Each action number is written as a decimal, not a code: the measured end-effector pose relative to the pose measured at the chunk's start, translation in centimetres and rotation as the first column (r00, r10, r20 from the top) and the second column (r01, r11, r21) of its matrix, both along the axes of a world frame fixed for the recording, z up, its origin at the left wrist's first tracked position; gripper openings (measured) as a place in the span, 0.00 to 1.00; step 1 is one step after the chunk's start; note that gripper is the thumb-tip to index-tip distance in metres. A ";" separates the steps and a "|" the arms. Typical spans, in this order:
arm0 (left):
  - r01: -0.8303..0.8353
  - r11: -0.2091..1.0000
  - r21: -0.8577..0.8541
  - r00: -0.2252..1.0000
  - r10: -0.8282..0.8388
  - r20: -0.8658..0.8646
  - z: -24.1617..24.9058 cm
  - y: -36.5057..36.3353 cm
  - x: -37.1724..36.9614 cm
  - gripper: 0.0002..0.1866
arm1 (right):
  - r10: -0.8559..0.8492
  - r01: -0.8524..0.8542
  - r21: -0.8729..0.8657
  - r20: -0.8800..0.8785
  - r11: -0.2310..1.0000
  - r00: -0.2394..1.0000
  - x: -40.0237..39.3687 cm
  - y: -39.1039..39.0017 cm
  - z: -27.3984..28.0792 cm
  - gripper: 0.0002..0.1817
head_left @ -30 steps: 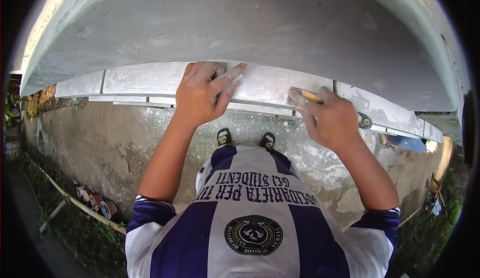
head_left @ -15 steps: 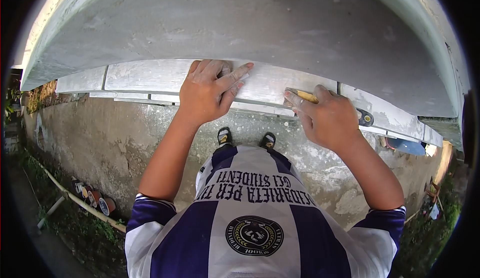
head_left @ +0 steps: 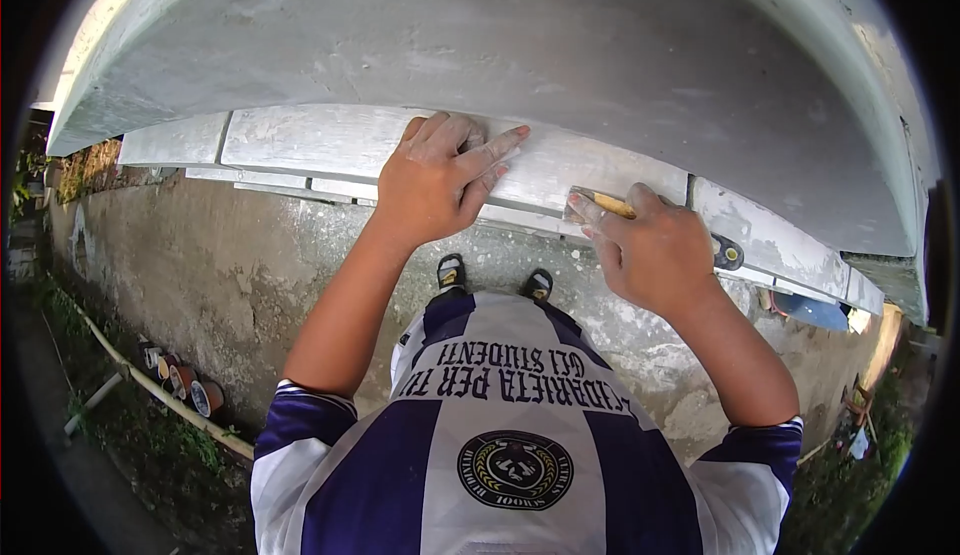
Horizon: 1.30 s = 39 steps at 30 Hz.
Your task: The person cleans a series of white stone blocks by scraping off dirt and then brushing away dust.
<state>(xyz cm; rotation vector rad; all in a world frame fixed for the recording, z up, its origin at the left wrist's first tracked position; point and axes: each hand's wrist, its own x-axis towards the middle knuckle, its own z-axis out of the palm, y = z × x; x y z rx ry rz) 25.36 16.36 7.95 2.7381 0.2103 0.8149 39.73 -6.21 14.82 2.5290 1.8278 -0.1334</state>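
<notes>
My left hand (head_left: 432, 180) rests on a long whitish board (head_left: 300, 140), its index finger stretched along the surface and the other fingers curled. Something small and pale sits between its thumb and index finger, too hidden to name. My right hand (head_left: 660, 250) is wrapped round a putty knife with a yellowish handle (head_left: 612, 204) and a black end with a hole (head_left: 729, 252). The knife's blade lies near the board's lower edge, partly covered by my fingers. Whitish dust coats the fingers of both hands.
A grey curved surface (head_left: 520, 35) overhangs the board closely. Dark joints separate it from neighbouring boards on both sides. Below are worn concrete (head_left: 330, 245) and my sandalled feet (head_left: 451, 272). Pots (head_left: 206, 397) and a bamboo pole (head_left: 140, 373) lie at lower left, a blue object (head_left: 810, 311) at right.
The view has tilted slightly. My left hand has slid a little to the right along the board. The putty knife stays in my right hand, close to the same stretch of board.
</notes>
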 end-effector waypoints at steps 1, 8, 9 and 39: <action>0.001 1.000 0.005 1.000 -0.001 0.016 0.0 0.0 0.1 0.22 | -0.026 0.026 -0.015 0.001 1.000 1.000 0.3 -0.6 0.6 0.20; 0.003 1.000 -0.015 1.000 -0.003 0.029 -0.2 0.1 0.1 0.22 | -0.037 0.035 0.074 0.031 0.997 0.999 -1.1 0.6 -0.3 0.21; 0.005 1.000 -0.014 1.000 -0.005 0.017 -0.2 0.0 0.2 0.22 | -0.013 0.010 0.115 0.032 0.993 0.999 -1.2 1.6 -1.5 0.20; 0.001 1.000 -0.009 0.999 -0.001 0.046 -0.2 0.2 0.0 0.24 | -0.040 0.039 0.165 0.006 0.986 0.999 -0.8 2.4 -0.8 0.17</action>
